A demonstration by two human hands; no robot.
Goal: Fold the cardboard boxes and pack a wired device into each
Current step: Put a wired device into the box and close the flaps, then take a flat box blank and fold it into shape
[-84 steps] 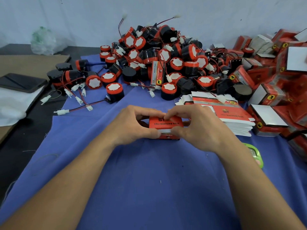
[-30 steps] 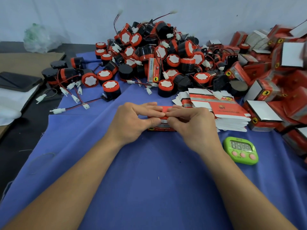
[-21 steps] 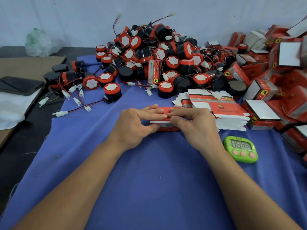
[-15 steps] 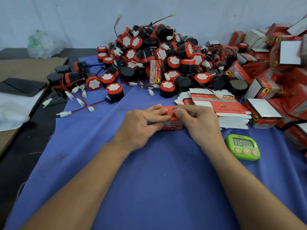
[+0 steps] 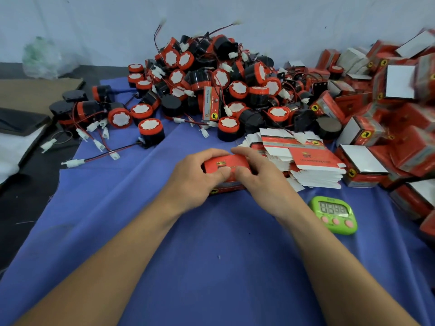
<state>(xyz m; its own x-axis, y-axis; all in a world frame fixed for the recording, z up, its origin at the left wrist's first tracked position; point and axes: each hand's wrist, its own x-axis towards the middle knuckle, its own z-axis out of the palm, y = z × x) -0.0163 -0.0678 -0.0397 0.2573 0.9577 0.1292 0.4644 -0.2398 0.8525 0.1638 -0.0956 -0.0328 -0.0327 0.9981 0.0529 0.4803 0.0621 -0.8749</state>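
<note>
I see both hands curled on the red box [image 5: 226, 165] on the blue cloth [image 5: 211, 255]: left hand [image 5: 195, 178] and right hand [image 5: 261, 175] gripping its ends. Flat cartons [image 5: 306, 161] lie just right, devices [image 5: 211, 90] heaped behind.

A blue cloth [image 5: 211, 267] covers the table. A green timer [image 5: 333, 214] with pink buttons sits on it, lower right. At the upper left is a clear plastic bag [image 5: 44, 58], with a brown board [image 5: 35, 94] below it.
</note>
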